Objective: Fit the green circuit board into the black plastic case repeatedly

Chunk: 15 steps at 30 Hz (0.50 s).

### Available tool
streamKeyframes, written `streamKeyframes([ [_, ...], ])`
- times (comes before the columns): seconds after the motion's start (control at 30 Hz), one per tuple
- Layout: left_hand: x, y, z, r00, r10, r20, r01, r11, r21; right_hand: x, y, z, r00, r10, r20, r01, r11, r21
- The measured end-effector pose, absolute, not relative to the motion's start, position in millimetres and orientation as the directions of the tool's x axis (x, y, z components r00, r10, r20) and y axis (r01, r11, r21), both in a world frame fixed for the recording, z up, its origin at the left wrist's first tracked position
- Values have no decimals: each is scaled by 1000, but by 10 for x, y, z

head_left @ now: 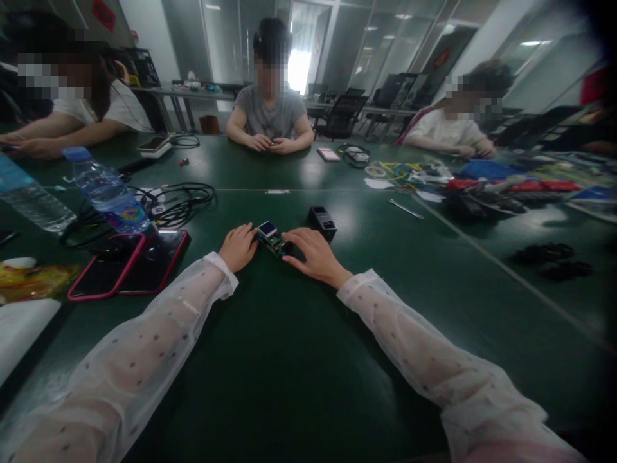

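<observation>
A small circuit board [276,243] with a little screen lies on the green table between my hands. My left hand [238,249] has its fingertips closed on the board's left end, by the screen. At the right end, the thumb and fingers of my right hand [315,255] pinch the board and partly cover it. Just beyond my right hand stands a black plastic casing [322,220] with a lighter panel on its face.
Two phones with red edges [128,265], a water bottle [107,193] and coiled black cables [186,200] lie left. A wrench [405,209], black parts [552,258] and heaped cables [409,172] are on the right. Three people sit around the table [299,379].
</observation>
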<state>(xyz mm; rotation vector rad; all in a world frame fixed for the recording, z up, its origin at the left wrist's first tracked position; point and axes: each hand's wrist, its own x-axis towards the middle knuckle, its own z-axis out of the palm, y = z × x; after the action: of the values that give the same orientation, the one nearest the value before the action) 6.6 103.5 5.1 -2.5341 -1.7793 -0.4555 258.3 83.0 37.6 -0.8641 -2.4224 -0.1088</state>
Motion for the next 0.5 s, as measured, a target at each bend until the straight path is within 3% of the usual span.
streamKeyframes([
  [0.13,43,1050,35,318,920,229,918,-359,168,2654,932,306,-255,652,714,806,551,-215],
  [0.23,34,1054,21,318,918,235,916,-362,175,2725,1051,209,-22,728,685,892,323,-315],
  [0.33,37,1052,22,316,919,237,915,-361,180,2800,1157,109,79,779,622,899,214,-382],
  [0.5,48,1042,48,315,922,225,918,-356,172,2875,1227,70,93,865,493,816,219,-536],
])
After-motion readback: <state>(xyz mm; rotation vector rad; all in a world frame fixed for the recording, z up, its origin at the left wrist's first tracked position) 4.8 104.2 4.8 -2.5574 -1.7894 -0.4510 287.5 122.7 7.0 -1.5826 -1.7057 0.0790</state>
